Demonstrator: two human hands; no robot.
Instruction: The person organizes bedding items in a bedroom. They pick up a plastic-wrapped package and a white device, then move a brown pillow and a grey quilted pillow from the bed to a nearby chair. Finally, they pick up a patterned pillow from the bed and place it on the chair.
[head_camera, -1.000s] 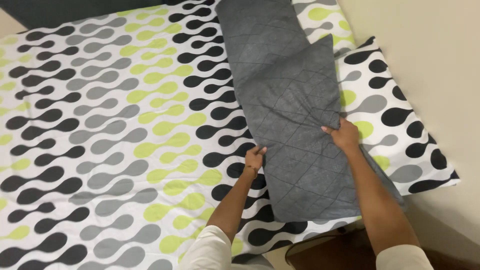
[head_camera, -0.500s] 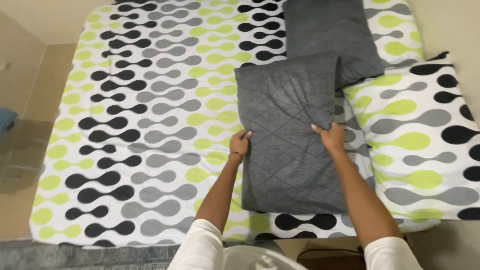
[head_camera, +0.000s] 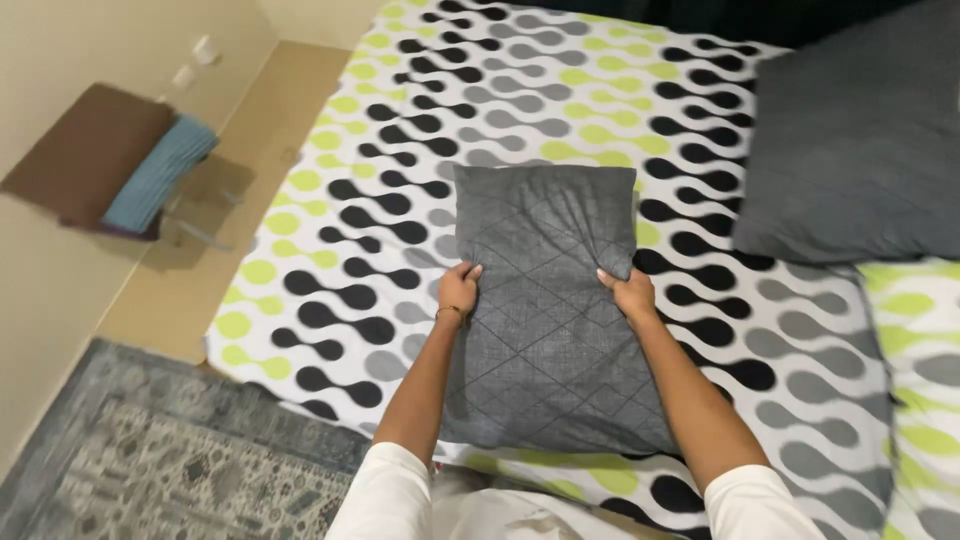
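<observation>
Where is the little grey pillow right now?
In the head view the small grey pillow lies mid-frame on the patterned bedsheet, gripped by the left hand and right hand.

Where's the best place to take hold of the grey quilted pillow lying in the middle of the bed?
Probably its two side edges, midway along, coming from the near end: the grey pillow lies flat and soft, and the left hand and right hand pinch it there.
</observation>
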